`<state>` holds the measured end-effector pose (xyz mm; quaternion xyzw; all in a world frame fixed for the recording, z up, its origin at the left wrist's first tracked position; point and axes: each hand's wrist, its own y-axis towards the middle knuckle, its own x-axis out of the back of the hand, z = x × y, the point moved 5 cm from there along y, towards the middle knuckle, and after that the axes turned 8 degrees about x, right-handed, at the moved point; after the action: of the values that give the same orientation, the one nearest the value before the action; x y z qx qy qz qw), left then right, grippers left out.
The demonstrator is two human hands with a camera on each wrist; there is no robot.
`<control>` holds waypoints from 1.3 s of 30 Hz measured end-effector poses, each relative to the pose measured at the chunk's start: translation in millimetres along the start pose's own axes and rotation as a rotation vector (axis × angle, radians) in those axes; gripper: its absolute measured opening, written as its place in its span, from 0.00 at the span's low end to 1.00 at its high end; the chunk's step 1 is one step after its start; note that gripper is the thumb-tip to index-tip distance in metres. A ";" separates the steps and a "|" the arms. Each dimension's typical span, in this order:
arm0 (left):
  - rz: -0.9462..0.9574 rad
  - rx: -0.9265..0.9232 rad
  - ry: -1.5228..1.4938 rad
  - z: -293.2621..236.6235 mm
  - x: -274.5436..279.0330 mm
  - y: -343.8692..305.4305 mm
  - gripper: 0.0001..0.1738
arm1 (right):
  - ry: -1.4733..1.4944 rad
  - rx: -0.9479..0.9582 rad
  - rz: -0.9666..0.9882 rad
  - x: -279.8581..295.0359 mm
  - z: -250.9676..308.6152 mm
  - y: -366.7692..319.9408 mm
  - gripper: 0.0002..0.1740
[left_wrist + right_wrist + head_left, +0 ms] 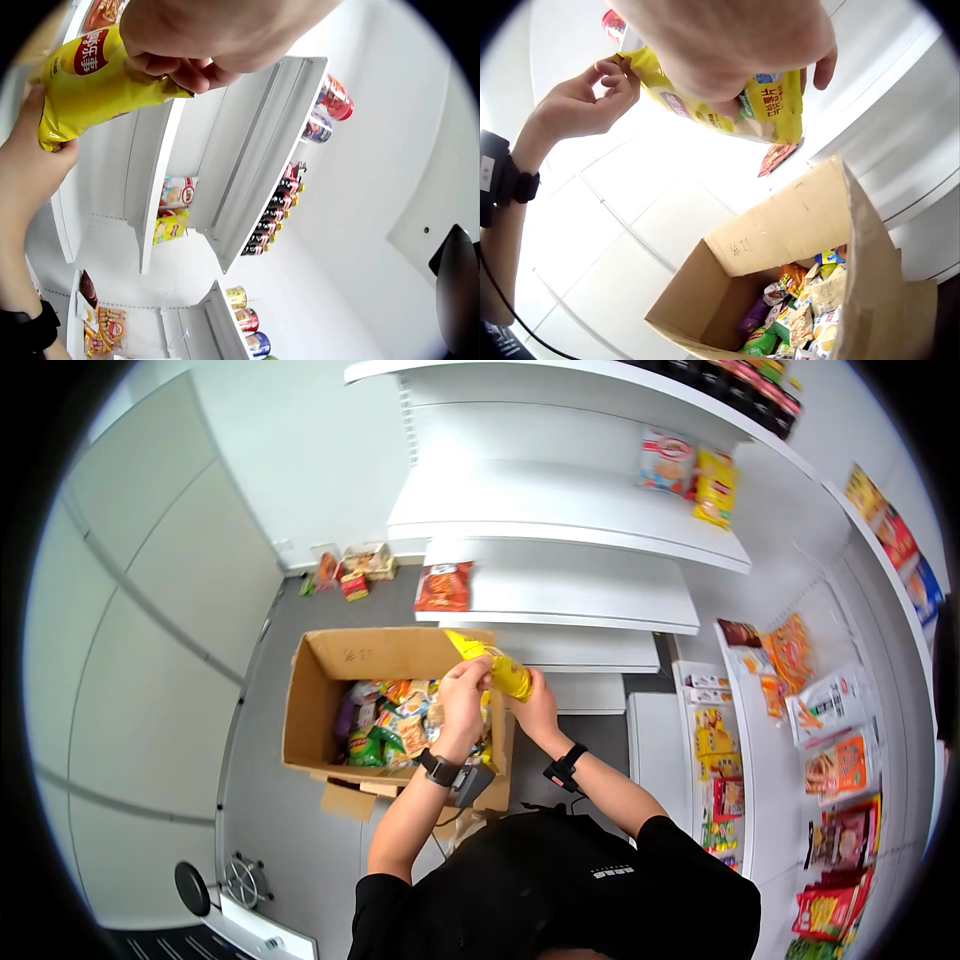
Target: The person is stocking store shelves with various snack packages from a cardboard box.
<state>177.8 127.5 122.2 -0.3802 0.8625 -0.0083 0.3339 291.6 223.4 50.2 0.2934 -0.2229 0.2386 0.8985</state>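
A yellow snack bag (512, 678) is held up between both hands, above the right edge of the cardboard box. The left hand (466, 700) pinches one corner of it, with curled fingers, as the right wrist view also shows at that bag corner. My right hand (538, 712) grips the other end; in the left wrist view its thumb and fingers wrap the end of the yellow bag (90, 90). In the right wrist view the right hand (735, 45) covers part of the bag.
The open cardboard box (300, 710) holds many snack bags. A red bag (443, 587) lies on a white shelf (570, 585); two more bags stand on the shelf above. Packaged food fills the right-hand shelves (745, 760). Some packages lie on the floor by the wall.
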 end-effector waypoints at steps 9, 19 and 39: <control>0.255 0.107 0.132 75.9 -134.5 -30.0 0.07 | 0.141 -0.152 -0.107 163.5 -69.7 -28.3 0.30; 0.327 0.040 0.458 159.9 -213.8 -31.6 0.13 | 0.598 -0.253 -0.163 313.7 -156.4 -37.9 0.25; 0.840 0.183 0.578 204.6 -353.9 38.1 0.23 | 0.750 -0.210 -0.001 400.8 -172.4 68.8 0.31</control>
<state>444.8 437.7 154.7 0.0476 0.9935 -0.0537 0.0884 613.3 501.2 170.2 0.0924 0.0980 0.3047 0.9429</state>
